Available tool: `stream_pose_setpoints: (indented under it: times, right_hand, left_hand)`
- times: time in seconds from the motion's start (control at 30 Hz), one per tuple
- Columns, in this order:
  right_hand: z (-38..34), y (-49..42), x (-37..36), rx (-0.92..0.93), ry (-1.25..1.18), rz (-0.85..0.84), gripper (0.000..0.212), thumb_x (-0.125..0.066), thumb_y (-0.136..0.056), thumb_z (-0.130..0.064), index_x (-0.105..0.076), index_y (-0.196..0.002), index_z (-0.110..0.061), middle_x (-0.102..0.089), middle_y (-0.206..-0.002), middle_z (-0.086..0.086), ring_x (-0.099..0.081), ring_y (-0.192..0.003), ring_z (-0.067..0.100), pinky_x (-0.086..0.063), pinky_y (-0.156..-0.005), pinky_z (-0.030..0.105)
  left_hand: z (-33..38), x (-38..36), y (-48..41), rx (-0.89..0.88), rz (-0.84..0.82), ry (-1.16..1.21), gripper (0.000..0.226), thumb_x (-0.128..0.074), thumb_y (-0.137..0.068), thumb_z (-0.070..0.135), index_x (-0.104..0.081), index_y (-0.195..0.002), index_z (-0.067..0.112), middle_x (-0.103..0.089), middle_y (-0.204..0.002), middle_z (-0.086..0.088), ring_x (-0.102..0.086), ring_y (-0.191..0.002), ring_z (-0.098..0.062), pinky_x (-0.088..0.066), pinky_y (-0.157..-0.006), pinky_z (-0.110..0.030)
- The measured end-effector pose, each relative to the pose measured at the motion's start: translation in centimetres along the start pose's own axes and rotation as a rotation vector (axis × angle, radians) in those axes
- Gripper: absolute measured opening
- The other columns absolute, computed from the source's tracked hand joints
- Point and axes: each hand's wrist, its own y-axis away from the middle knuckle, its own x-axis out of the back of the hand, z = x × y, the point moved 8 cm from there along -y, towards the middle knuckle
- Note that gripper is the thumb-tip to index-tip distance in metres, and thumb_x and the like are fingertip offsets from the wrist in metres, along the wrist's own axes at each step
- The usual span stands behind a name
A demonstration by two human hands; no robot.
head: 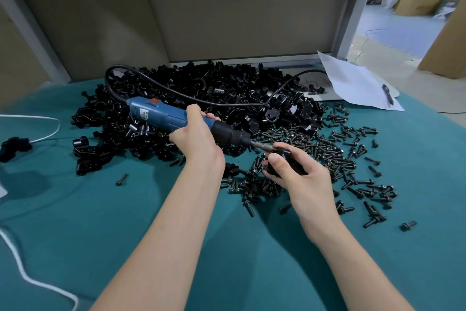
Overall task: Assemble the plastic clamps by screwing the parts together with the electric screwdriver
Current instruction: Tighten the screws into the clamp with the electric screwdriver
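Observation:
My left hand (pixel 195 139) grips the blue electric screwdriver (pixel 161 115) round its barrel, the tool lying slanted with its black chuck and metal bit (pixel 262 146) pointing right and down. The bit tip meets a black plastic clamp (pixel 290 162) that my right hand (pixel 300 174) holds, thumb on top. Most of the clamp is hidden by the fingers. A big heap of black clamp parts (pixel 201 98) lies behind the hands. Several black screws (pixel 335 156) are scattered to the right and under my right hand.
The table has a teal cloth (pixel 100 222). The screwdriver's black cable (pixel 227 102) loops over the heap. A white cord (pixel 22 260) runs along the left. One clamp (pixel 12 146) lies at the far left. Paper (pixel 358 83) and a pen (pixel 387 93) lie at the back right. A panel stands behind.

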Motion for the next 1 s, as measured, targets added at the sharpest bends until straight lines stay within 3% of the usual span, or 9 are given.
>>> stream_pose_setpoints:
  times: [0.2, 0.47, 0.7, 0.83, 1.0]
  right_hand:
    - [0.17, -0.07, 0.02, 0.002, -0.005, -0.010, 0.023, -0.075, -0.080, -0.036, -0.079, -0.103, -0.032, -0.075, -0.095, 0.014, -0.076, -0.094, 0.021, -0.062, -0.084, 0.030]
    - [0.41, -0.22, 0.04, -0.010, -0.024, -0.008, 0.023, -0.076, -0.082, -0.034, -0.079, -0.104, -0.031, -0.076, -0.095, 0.012, -0.076, -0.095, 0.024, -0.062, -0.085, 0.030]
    - [0.76, -0.33, 0.14, -0.025, -0.025, -0.006, 0.016, -0.073, -0.094, -0.017, -0.080, -0.105, -0.028, -0.076, -0.093, 0.010, -0.076, -0.094, 0.023, -0.062, -0.086, 0.032]
    - [0.61, -0.26, 0.13, -0.028, -0.045, 0.002, 0.021, -0.076, -0.086, -0.029, -0.080, -0.106, -0.028, -0.076, -0.097, 0.013, -0.076, -0.096, 0.024, -0.063, -0.085, 0.033]
    - [0.72, -0.33, 0.10, -0.032, -0.052, 0.006, 0.026, -0.077, -0.079, -0.035, -0.081, -0.105, -0.030, -0.074, -0.103, 0.017, -0.076, -0.095, 0.023, -0.063, -0.085, 0.033]
  left_hand:
    - [0.08, -0.13, -0.03, -0.013, -0.007, -0.020, 0.027, -0.059, -0.086, 0.000, -0.043, -0.107, 0.004, -0.055, -0.064, -0.003, -0.055, -0.046, -0.012, -0.052, -0.054, -0.025]
    - [0.02, -0.12, -0.10, -0.016, -0.009, -0.014, 0.029, -0.059, -0.086, 0.001, -0.042, -0.109, 0.004, -0.054, -0.072, -0.006, -0.055, -0.049, -0.013, -0.053, -0.056, -0.025]
    - [0.03, -0.06, 0.17, -0.022, -0.003, -0.026, 0.028, -0.060, -0.087, 0.002, -0.043, -0.109, 0.004, -0.056, -0.064, -0.001, -0.056, -0.048, -0.012, -0.052, -0.055, -0.024]
    - [0.04, -0.22, 0.33, -0.025, -0.009, -0.057, 0.028, -0.060, -0.087, 0.003, -0.043, -0.109, 0.004, -0.056, -0.065, -0.002, -0.056, -0.049, -0.013, -0.053, -0.057, -0.024]
    - [0.09, -0.30, 0.42, -0.029, -0.022, -0.073, 0.027, -0.059, -0.087, 0.004, -0.043, -0.109, 0.004, -0.057, -0.052, 0.004, -0.056, -0.048, -0.013, -0.053, -0.056, -0.024]
